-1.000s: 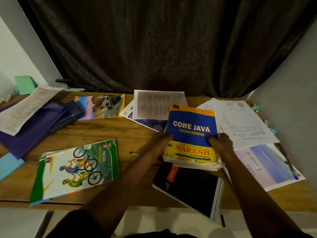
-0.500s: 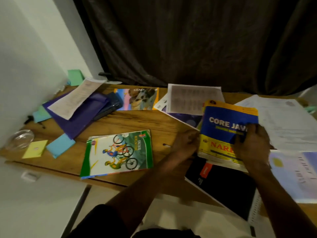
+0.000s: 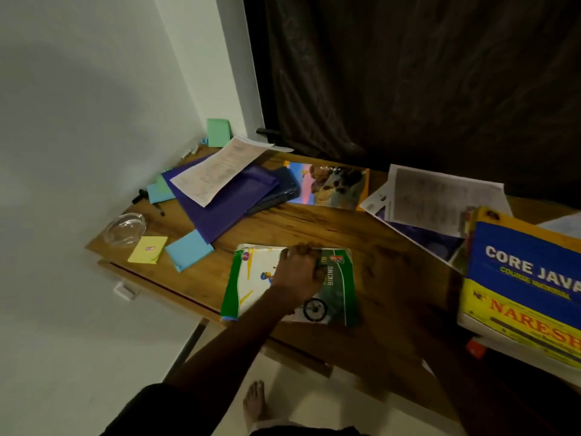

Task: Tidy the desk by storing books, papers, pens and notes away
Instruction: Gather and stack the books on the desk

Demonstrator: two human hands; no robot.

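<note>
Fingers [image 3: 301, 249] of the left hand [image 3: 297, 272] curl over the far edge of the biking book [image 3: 251, 278], probably to lift it off the desk [image 3: 314, 221]. Right of them the Core Java book [image 3: 522, 278] is raised; the right hand [image 3: 440, 278] is blurred, its grip unclear.

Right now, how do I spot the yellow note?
Find the left corner of the wooden desk, by the wall. The yellow note lies between a clear glass bowl and a blue pad; it alone is yellow, with a small red mark.

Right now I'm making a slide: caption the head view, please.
Left hand grips the far edge of the Mountain Biking book on a cluttered desk; Core Java book at right.
</note>
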